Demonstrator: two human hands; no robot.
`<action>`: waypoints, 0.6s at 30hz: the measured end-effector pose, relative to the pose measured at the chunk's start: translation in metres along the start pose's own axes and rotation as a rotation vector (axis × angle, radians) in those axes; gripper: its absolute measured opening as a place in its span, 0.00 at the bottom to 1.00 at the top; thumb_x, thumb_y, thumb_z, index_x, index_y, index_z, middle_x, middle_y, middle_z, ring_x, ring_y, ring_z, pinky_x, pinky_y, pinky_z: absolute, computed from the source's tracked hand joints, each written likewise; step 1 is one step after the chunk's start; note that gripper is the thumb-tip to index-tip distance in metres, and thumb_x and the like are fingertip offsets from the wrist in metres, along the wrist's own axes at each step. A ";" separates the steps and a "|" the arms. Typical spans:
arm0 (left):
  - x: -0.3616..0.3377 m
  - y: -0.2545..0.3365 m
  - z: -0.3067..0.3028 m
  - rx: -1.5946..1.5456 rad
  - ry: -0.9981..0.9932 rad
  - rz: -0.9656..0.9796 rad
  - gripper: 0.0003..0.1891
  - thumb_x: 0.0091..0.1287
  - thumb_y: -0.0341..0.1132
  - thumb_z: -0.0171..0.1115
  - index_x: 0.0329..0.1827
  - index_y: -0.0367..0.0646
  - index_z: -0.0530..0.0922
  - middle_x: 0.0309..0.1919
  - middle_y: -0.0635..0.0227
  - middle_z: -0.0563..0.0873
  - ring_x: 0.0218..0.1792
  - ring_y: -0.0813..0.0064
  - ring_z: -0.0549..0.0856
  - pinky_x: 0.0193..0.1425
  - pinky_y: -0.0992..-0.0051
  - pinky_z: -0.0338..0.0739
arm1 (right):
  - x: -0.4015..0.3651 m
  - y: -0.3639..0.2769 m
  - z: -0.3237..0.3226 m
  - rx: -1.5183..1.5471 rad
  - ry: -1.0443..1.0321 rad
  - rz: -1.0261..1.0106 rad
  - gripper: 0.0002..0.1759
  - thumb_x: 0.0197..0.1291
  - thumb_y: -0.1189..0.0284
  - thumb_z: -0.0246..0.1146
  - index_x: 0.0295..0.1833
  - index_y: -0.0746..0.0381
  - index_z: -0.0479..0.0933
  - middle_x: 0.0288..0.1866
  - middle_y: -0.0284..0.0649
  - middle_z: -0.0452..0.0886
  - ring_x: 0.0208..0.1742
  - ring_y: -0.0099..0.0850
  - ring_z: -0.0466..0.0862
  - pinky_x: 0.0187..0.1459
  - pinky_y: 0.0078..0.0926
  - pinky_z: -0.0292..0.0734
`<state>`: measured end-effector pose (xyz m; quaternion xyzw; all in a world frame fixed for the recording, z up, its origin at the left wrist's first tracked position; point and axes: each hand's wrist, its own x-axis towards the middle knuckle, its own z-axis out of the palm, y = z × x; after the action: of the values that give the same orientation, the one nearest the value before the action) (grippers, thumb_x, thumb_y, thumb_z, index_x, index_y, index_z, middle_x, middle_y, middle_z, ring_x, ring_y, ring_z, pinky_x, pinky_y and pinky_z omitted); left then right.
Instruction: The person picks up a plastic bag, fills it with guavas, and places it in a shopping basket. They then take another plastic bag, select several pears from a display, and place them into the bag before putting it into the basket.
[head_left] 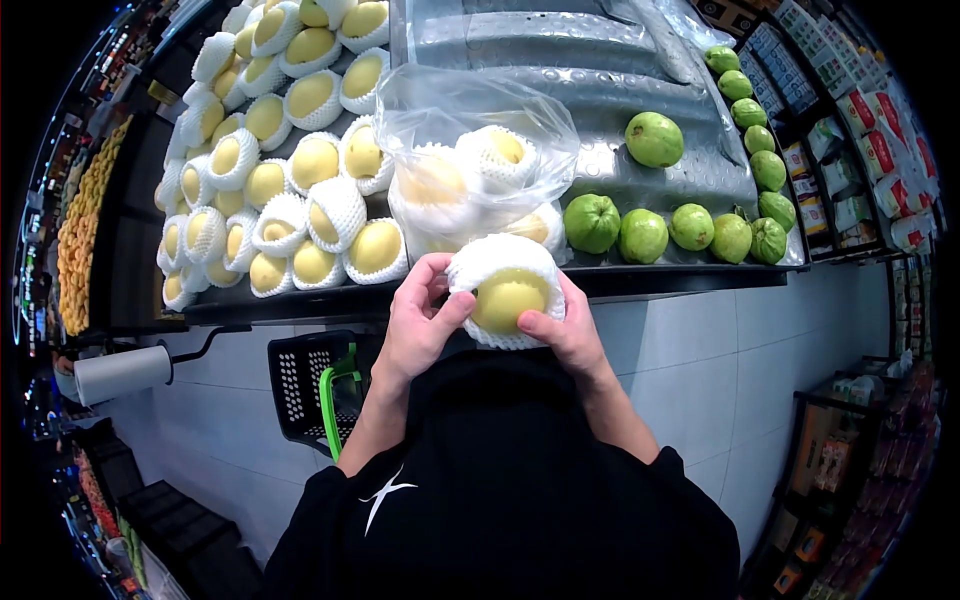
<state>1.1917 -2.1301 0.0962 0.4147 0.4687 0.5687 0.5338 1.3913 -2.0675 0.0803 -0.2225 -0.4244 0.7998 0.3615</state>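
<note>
Both my hands hold a yellow pear (512,302) in a white foam net, just in front of the display's edge. My left hand (425,315) grips its left side, thumb on the net. On the other side, my right hand (572,325) has its thumb against the bare yellow skin. Right behind it, a clear plastic bag (470,110) sits on the display with several netted pears inside. To the left lies a heap of netted pears (315,160). Green guavas (642,236) line the front edge to the right, and one more guava (654,139) lies behind them.
The display has a grey, ridged tray (640,90). Below, a black basket (300,390) with a green handle (328,405) stands on the tiled floor. A plastic bag roll (123,375) juts out at left. Shelves of packaged goods (850,480) stand at right.
</note>
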 end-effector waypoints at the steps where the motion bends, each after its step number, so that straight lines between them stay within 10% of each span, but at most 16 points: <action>1: 0.000 0.001 0.005 0.032 -0.022 0.088 0.37 0.63 0.42 0.76 0.71 0.36 0.68 0.56 0.63 0.81 0.54 0.78 0.81 0.52 0.78 0.81 | 0.001 0.001 0.003 -0.112 0.023 -0.057 0.44 0.57 0.65 0.76 0.74 0.70 0.63 0.65 0.42 0.76 0.63 0.29 0.77 0.66 0.29 0.71; 5: 0.007 -0.001 0.004 0.071 0.024 -0.012 0.48 0.53 0.35 0.83 0.74 0.35 0.61 0.62 0.59 0.77 0.63 0.70 0.78 0.68 0.68 0.73 | -0.006 -0.008 0.011 -0.151 0.052 -0.017 0.39 0.62 0.69 0.72 0.74 0.70 0.63 0.63 0.43 0.77 0.56 0.27 0.82 0.56 0.25 0.79; 18: 0.003 -0.017 -0.006 -0.218 -0.065 -0.049 0.46 0.56 0.49 0.81 0.72 0.35 0.64 0.61 0.62 0.78 0.62 0.73 0.77 0.68 0.70 0.72 | -0.001 0.005 0.001 -0.107 0.059 -0.074 0.29 0.66 0.68 0.69 0.68 0.71 0.70 0.57 0.42 0.81 0.54 0.25 0.82 0.55 0.24 0.79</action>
<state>1.1897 -2.1275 0.0782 0.3609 0.3965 0.5892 0.6045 1.3894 -2.0701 0.0767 -0.2494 -0.4637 0.7551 0.3906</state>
